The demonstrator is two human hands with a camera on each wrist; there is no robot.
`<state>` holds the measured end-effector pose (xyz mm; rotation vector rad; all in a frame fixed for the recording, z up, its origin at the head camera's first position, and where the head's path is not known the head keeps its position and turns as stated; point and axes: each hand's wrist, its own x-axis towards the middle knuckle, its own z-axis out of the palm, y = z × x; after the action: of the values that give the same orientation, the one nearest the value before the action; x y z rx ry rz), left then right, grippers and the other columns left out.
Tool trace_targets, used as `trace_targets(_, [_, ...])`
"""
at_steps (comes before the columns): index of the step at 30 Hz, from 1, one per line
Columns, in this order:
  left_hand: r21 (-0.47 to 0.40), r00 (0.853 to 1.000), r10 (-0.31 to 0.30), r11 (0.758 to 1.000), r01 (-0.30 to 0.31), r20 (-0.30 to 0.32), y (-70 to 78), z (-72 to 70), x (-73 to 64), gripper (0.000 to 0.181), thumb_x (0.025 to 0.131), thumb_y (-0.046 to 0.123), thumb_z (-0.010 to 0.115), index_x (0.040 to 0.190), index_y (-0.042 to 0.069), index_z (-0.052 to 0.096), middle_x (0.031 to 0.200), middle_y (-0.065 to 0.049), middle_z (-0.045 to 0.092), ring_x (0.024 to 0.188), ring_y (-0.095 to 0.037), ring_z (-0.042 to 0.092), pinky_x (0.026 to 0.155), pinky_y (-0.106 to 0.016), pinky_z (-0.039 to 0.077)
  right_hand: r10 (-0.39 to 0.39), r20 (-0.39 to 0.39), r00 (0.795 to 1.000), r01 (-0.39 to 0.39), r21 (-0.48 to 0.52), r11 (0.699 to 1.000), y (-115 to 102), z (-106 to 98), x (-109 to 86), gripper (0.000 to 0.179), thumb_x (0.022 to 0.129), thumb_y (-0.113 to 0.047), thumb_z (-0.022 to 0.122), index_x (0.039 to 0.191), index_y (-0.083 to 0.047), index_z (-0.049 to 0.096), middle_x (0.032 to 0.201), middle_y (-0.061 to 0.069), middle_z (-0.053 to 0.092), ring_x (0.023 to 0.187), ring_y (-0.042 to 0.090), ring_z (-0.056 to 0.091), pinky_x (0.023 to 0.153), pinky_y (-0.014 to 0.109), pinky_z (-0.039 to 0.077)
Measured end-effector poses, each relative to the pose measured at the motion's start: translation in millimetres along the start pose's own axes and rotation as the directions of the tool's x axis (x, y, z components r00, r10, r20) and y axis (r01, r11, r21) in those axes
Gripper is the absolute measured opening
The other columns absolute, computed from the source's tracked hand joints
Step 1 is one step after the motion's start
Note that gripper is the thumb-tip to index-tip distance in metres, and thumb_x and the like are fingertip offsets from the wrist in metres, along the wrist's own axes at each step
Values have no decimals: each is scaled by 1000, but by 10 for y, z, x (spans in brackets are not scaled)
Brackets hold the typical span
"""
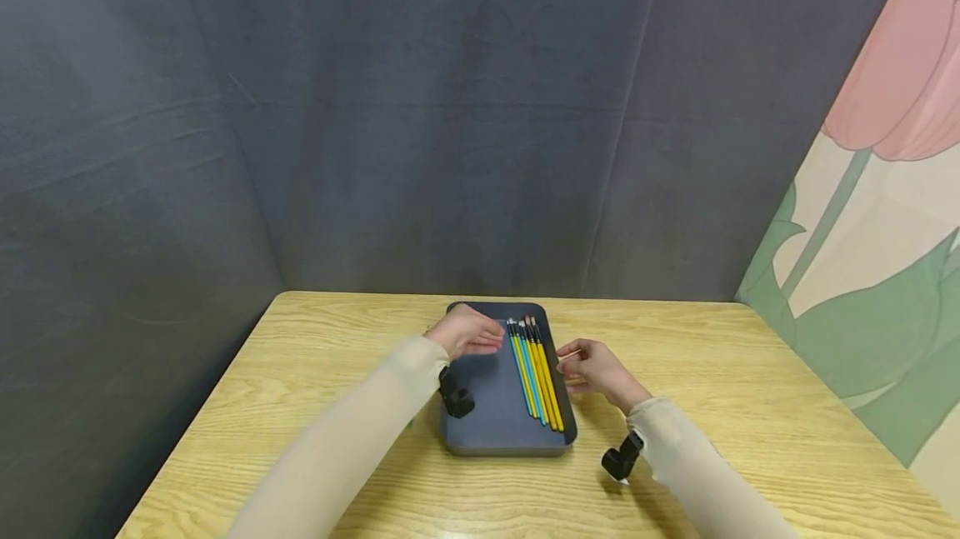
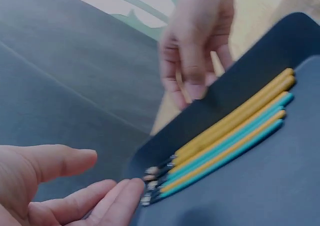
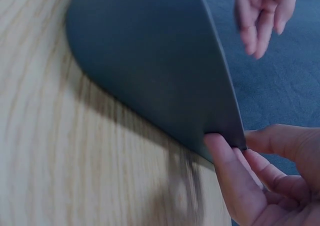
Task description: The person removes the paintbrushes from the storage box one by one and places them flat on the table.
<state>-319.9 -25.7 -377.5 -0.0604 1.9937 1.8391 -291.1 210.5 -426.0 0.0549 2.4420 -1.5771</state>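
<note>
A dark grey rectangular tray (image 1: 483, 431) sits on the wooden table. Several paintbrushes (image 1: 552, 393) with yellow and turquoise handles lie side by side along its right side, bristles toward the far end. Over the tray's far left part hovers my left hand (image 1: 471, 331); in the left wrist view its fingers (image 2: 112, 198) are extended, holding nothing, close to the bristle ends. My right hand (image 1: 598, 371) is at the tray's right wall. From the right wrist view, its thumb and fingers (image 3: 230, 171) pinch the rim, fingertips against the outer wall.
The pale wooden table (image 1: 330, 356) spreads around the tray. Dark grey cloth (image 1: 450, 147) hangs behind it and to the left. A wall painted with a tulip (image 1: 877, 97) stands at right. Something small and green (image 1: 410, 423) peeks out beside the left forearm, mostly hidden.
</note>
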Motion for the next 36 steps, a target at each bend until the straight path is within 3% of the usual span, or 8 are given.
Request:
trace_targets(5, [6, 996, -84, 996, 84, -20, -117, 138, 98, 39, 90, -1, 62, 126, -14, 51, 121, -29, 62, 112, -36, 63, 91, -37, 56, 2, -1, 1000, -2, 0, 1000, -2, -4, 3, 26, 91, 1, 59, 116, 9, 53, 94, 15, 59, 78, 18, 61, 69, 35, 61])
trace_targets(10, [2, 992, -120, 993, 120, -42, -202, 245, 158, 51, 88, -6, 61, 134, -13, 41, 119, -30, 62, 110, -36, 64, 89, -38, 57, 7, -7, 1000, -7, -2, 1000, 9, -3, 8, 26, 91, 2, 58, 116, 8, 53, 95, 15, 59, 78, 18, 61, 68, 33, 61])
trace_targets(20, [-5, 980, -143, 990, 144, -141, -281, 385, 230, 40, 85, -12, 62, 123, -14, 52, 105, -25, 66, 101, -34, 67, 82, -35, 60, -5, 6, 1000, 5, 5, 1000, 2, 2, -10, 26, 92, 5, 58, 116, 10, 52, 93, 14, 62, 75, 16, 62, 68, 35, 62])
trace_targets(29, [67, 975, -109, 990, 124, -195, -408, 445, 444, 28, 78, -14, 67, 105, -10, 58, 79, -13, 61, 70, -21, 65, 63, -29, 61, -7, 3, 1000, 7, 6, 1000, 15, 7, -22, 26, 92, 4, 58, 116, 11, 51, 91, 13, 61, 74, 15, 61, 69, 37, 62])
trace_targets(36, [166, 975, -52, 982, 90, -218, -399, 486, 427, 16, 77, -13, 67, 92, -10, 61, 72, -11, 58, 60, -19, 63, 57, -26, 60, -7, 3, 1000, 7, 1, 1000, 10, 6, -19, 26, 92, 4, 58, 116, 10, 51, 91, 13, 61, 75, 15, 60, 69, 37, 62])
